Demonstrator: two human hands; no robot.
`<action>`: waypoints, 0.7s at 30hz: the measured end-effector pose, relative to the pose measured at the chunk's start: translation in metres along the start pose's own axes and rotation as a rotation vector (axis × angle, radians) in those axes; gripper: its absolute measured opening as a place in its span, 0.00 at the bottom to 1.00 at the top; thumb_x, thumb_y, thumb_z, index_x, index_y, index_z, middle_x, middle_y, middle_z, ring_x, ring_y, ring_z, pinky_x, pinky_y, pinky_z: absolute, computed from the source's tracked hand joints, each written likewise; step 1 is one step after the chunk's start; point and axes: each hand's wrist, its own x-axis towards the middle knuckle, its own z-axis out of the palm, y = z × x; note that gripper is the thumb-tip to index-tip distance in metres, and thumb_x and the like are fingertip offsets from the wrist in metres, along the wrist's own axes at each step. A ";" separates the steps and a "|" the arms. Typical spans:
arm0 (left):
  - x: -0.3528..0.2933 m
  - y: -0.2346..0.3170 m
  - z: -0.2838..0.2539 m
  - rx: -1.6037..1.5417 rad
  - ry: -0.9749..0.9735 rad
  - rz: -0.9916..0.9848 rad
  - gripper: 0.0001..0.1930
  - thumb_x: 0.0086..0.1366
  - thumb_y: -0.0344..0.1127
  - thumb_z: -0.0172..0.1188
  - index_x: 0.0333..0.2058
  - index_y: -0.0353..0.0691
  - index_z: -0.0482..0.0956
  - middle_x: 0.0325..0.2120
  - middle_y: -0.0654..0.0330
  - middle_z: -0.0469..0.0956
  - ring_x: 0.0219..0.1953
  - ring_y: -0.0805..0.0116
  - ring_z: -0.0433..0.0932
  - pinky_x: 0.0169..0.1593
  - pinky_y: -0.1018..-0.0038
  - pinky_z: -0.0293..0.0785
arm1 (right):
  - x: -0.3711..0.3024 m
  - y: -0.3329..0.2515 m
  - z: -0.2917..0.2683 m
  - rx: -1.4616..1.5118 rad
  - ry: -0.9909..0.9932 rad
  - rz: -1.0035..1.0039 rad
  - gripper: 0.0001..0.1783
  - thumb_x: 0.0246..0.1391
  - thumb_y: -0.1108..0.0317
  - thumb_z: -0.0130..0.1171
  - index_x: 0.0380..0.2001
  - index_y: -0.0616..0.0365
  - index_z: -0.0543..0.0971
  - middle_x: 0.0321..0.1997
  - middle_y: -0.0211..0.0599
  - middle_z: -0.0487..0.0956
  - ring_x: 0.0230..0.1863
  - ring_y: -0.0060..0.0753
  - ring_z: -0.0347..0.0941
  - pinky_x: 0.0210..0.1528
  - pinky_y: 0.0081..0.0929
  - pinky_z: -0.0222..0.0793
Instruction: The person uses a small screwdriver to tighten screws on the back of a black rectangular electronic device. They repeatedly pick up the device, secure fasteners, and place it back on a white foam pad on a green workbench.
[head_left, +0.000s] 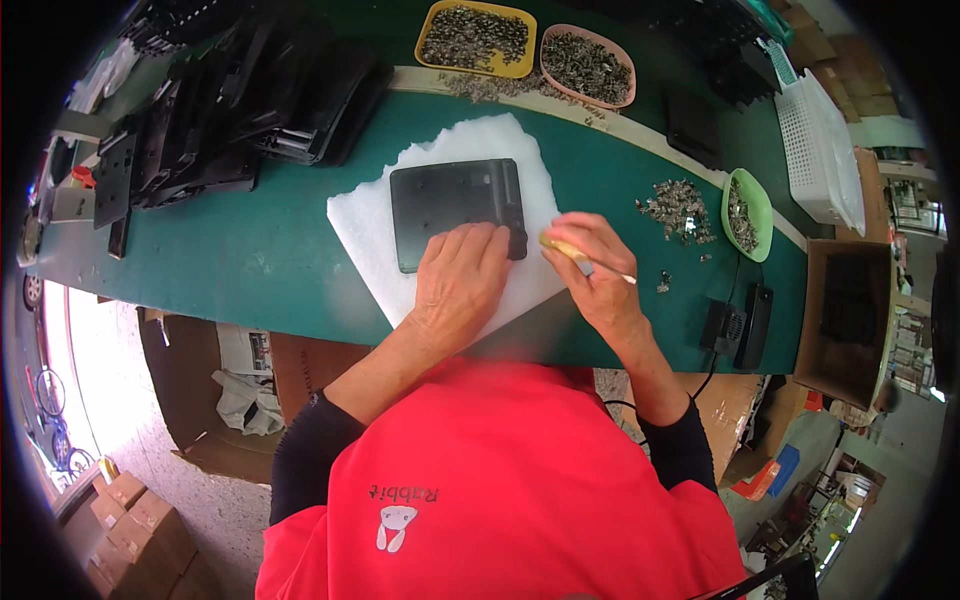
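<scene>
A black, roughly square plastic panel (440,205) with a raised strip along its right side lies on a white foam sheet (365,225). My left hand (460,280) rests over the panel's near edge, fingers close together and pressing on it; its thumb is not clearly visible. Just right of the panel, my right hand (603,275) is closed around a thin tool with a yellowish part (566,248) and a pale rod sticking out past the fingers. The tool's exact kind is hard to make out, and its tip does not visibly touch the panel.
Black plastic parts (230,100) are piled at left. A yellow tray (527,48), a pink tray (632,75) and a green bowl (765,215) hold small metal pieces. A loose metal heap (677,208) lies at right, near a black power adapter (722,327). A white basket (810,140) stands beyond.
</scene>
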 end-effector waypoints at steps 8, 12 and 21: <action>0.004 -0.006 -0.004 -0.074 0.027 -0.008 0.20 0.47 0.25 0.64 0.42 0.37 0.78 0.40 0.56 0.79 0.43 0.56 0.78 0.46 0.64 0.73 | 0.024 0.006 0.039 -0.026 0.109 -0.121 0.15 0.47 0.79 0.67 0.41 0.61 0.79 0.44 0.42 0.79 0.42 0.46 0.77 0.41 0.34 0.77; 0.002 -0.007 -0.002 -0.110 0.050 -0.038 0.16 0.50 0.26 0.65 0.39 0.38 0.77 0.36 0.57 0.78 0.42 0.57 0.78 0.44 0.65 0.72 | 0.031 -0.003 0.038 -0.090 0.073 -0.147 0.12 0.49 0.77 0.66 0.39 0.60 0.79 0.41 0.41 0.79 0.39 0.44 0.78 0.39 0.33 0.76; -0.001 -0.009 0.001 -0.151 0.045 -0.064 0.17 0.47 0.24 0.67 0.39 0.39 0.79 0.39 0.59 0.80 0.40 0.56 0.79 0.43 0.65 0.74 | 0.049 -0.010 0.042 -0.178 0.020 0.018 0.08 0.53 0.71 0.67 0.33 0.63 0.79 0.32 0.42 0.80 0.27 0.41 0.78 0.29 0.30 0.74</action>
